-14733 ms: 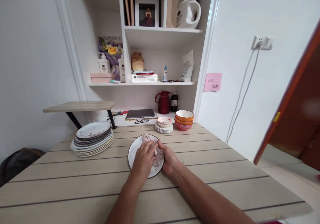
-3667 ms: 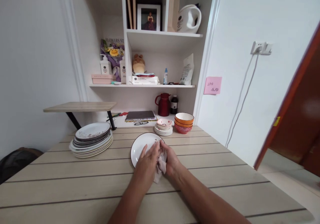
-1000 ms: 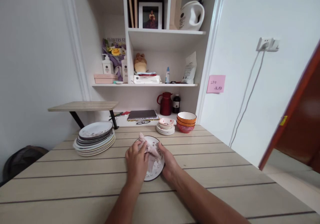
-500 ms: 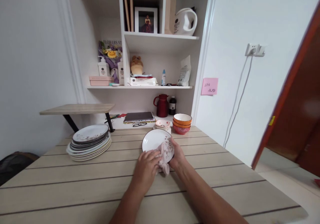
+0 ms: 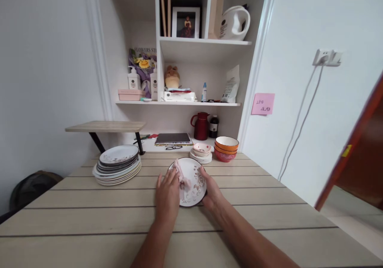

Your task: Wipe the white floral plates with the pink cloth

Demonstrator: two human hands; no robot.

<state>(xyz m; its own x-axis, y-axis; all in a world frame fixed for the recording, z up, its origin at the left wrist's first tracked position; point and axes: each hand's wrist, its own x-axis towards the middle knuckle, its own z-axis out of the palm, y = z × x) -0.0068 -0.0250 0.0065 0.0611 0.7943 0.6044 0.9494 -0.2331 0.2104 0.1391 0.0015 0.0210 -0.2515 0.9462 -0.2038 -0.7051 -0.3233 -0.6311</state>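
A white plate (image 5: 190,198) with a dark rim and brown floral pattern is tilted toward me above the wooden table. My right hand (image 5: 211,188) grips its right edge, thumb on the face and fingers behind. On the plate's left side, my left hand (image 5: 168,186) presses a crumpled pale pink cloth (image 5: 183,180) against the surface. That hand's fingers lie over the cloth and partly hide it. Behind the plate sit small stacked white dishes (image 5: 201,157), with a small patterned bowl (image 5: 202,149) on top.
A stack of plates (image 5: 118,168) stands at the left near a raised wooden shelf (image 5: 106,127). Orange and red bowls (image 5: 226,148) are stacked at the back right. Farther back are glasses (image 5: 174,147), a dark laptop-like slab (image 5: 173,138) and a red jug (image 5: 201,126).
My left hand and the cloth have moved from the plate's lower right to its left side. The plate has turned, its pattern now lower and rightward. The camera view has shifted left.
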